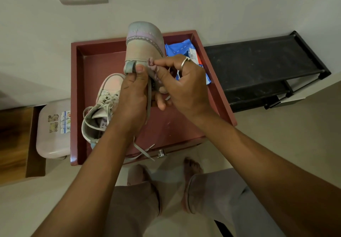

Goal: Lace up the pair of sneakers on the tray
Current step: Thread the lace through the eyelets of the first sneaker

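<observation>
Head view: the left hand [133,91] reaches up over the red tray [81,92], fingers wrapped around the raised sneaker [144,46]. The right hand [184,85] pinches its lace [150,62] between thumb and forefinger. The second sneaker [103,105] lies laced in the tray.

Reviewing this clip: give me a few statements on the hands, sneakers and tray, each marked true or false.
1. The left hand grips the raised sneaker. True.
2. The right hand rests flat on the tray. False: it pinches at the raised sneaker's side.
3. The second sneaker lies in the tray with laces threaded. True.
4. Both sneakers sit on the black rack. False: the rack holds neither.
5. A blue packet lies in the tray. True.
</observation>
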A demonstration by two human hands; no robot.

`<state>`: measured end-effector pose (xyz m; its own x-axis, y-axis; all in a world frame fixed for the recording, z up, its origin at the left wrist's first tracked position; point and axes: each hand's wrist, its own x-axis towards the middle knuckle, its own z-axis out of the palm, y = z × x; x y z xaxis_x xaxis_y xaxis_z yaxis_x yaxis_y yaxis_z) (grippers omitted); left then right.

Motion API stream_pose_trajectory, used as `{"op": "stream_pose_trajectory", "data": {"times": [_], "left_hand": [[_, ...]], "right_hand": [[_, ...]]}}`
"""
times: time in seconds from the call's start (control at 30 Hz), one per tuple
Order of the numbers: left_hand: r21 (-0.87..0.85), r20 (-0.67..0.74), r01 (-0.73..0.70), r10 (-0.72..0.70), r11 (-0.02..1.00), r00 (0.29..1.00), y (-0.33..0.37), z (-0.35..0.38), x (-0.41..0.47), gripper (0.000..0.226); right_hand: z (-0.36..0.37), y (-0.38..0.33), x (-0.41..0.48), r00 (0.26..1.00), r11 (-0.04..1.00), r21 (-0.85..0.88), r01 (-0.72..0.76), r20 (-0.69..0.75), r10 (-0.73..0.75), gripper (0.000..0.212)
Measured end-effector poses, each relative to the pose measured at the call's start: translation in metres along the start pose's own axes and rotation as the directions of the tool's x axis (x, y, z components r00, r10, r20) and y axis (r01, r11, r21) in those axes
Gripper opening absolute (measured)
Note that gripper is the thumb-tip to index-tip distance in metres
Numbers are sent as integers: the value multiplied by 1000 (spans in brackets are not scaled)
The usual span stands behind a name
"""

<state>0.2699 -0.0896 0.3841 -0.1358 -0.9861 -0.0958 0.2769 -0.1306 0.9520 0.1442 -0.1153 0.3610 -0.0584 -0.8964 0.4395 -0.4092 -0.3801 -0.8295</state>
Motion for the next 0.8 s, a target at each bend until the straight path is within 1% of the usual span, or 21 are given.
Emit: {"op": "stream_pose_trajectory", "data": {"times": [0.07,0.17,0.2,0.27,0.33,0.37,0.47,0.5,0.53,0.6,0.63,0.67,0.73,0.8], "left_hand": [[-4,0,-7,7,1000,1000,0,1,0,46],[-3,-27,4,-4,1000,1000,0,-1,0,51],[-11,-26,3,-3,1000,1000,0,-2,0,52],[-12,-14,-13,13,1000,1000,2,0,-2,51],[40,-45,-18,20,999,999,1,1,0,48],[50,-61,-15,18,999,998,2,2,0,48],[-18,-36,-4,3,1000,999,2,0,-2,52],[-22,-38,10,-11,1000,999,2,-1,-2,54],[-23,-37,22,-23,999,999,1,-2,-1,55],[-22,-20,15,-15,1000,1000,-1,-3,0,57],[-13,-19,3,-4,1000,1000,-1,-4,2,56],[11,-31,0,0,1000,1000,-1,-3,2,54],[41,-58,4,-1,999,998,0,-2,1,53],[7,-52,6,-5,1000,999,0,-1,0,57]], "right_hand": [[2,0,0,1000,1000,-2,9,-2,-9,16],[1,9,0,994,994,-18,-105,-31,104,13],[1,9,-1,992,992,-15,-123,-33,122,12],[2,2,-4,996,996,12,-84,-13,84,12],[5,-4,-5,1000,1000,23,-7,11,7,14],[6,-3,-5,1000,1000,17,-11,4,11,14],[3,7,-2,989,990,-9,-143,-27,143,11],[3,8,-3,986,987,-10,-163,-24,162,11],[3,5,-5,988,988,-1,-156,-16,156,11],[5,-5,-9,997,996,46,-80,13,79,10],[7,-7,-9,999,998,56,-42,20,41,10],[7,-5,-8,999,998,46,-34,11,34,10],[6,3,-4,994,994,9,-110,-18,110,11],[3,11,0,985,985,-6,-170,-19,170,11]]}}
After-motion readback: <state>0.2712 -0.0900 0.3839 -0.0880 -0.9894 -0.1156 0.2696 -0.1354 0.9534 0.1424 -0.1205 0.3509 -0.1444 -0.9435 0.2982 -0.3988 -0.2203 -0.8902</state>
